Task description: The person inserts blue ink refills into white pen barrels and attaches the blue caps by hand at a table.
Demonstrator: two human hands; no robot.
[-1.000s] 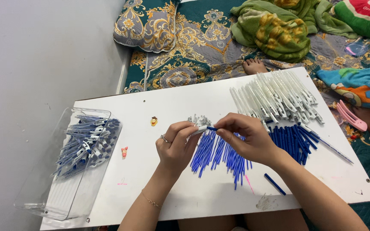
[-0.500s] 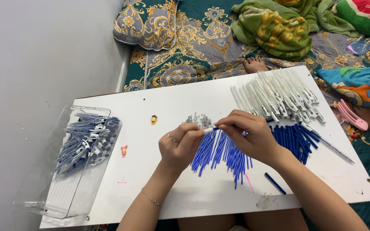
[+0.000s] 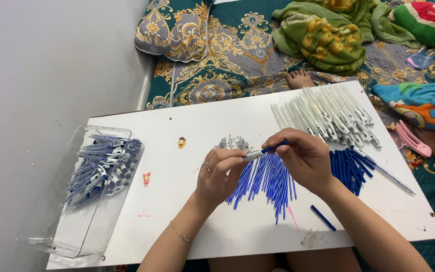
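Observation:
My left hand (image 3: 220,174) and my right hand (image 3: 305,157) meet over the middle of a white board (image 3: 192,126). Between them they hold one pen (image 3: 264,152): the left fingers grip its clear end, the right fingers pinch its blue end. Under the hands lies a fan of thin blue refills (image 3: 268,181). A small cluster of tiny springs (image 3: 233,143) sits just beyond the left hand. Blue pen parts (image 3: 348,168) lie heaped right of my right hand, with a row of clear pen barrels (image 3: 328,113) behind them.
A clear plastic tray (image 3: 84,201) with several assembled pens overhangs the board's left edge, next to a white wall. One loose blue piece (image 3: 323,217) lies near the front edge. Patterned bedding, a cushion (image 3: 177,27), a bare foot (image 3: 298,79) and a pink clip (image 3: 413,138) lie beyond.
Both hands stayed over the refills. The pen between them now shows more clearly, held level, with my right fingers moved up onto its blue end.

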